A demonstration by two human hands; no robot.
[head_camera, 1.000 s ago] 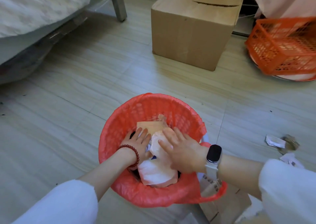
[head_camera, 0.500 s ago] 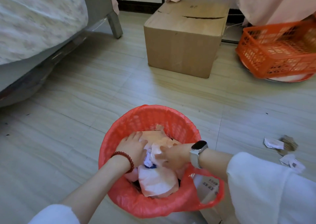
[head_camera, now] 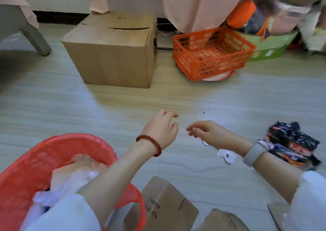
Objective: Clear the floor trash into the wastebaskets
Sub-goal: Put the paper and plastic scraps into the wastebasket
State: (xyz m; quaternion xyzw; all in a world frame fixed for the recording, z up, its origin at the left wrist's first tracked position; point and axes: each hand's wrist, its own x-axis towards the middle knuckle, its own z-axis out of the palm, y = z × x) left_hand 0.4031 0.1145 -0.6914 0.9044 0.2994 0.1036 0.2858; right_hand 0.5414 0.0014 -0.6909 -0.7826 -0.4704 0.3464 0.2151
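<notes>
The red wastebasket [head_camera: 23, 163], lined with a red bag, stands at the lower left, stuffed with crumpled white and pinkish wrappers [head_camera: 77, 170]. My left hand [head_camera: 161, 127], with a red bead bracelet, hovers above the floor right of the basket, fingers loosely spread and empty. My right hand [head_camera: 210, 131], smartwatch on the wrist, hangs beside it with fingers loosely curled, holding nothing. White paper scraps [head_camera: 226, 155] lie on the floor under my right forearm. A dark crumpled snack packet [head_camera: 292, 142] lies at the right.
A large cardboard box [head_camera: 112, 54] and an orange crate [head_camera: 211, 52] stand at the back. A green box [head_camera: 269, 43] and clutter fill the far right corner. Small cardboard boxes [head_camera: 165, 206] sit near my knees. A bed leg [head_camera: 35, 38] is at the left.
Both hands have come out of the wastebasket and swung right over the floor, empty. The view has turned right, so the basket now sits at the lower left.
</notes>
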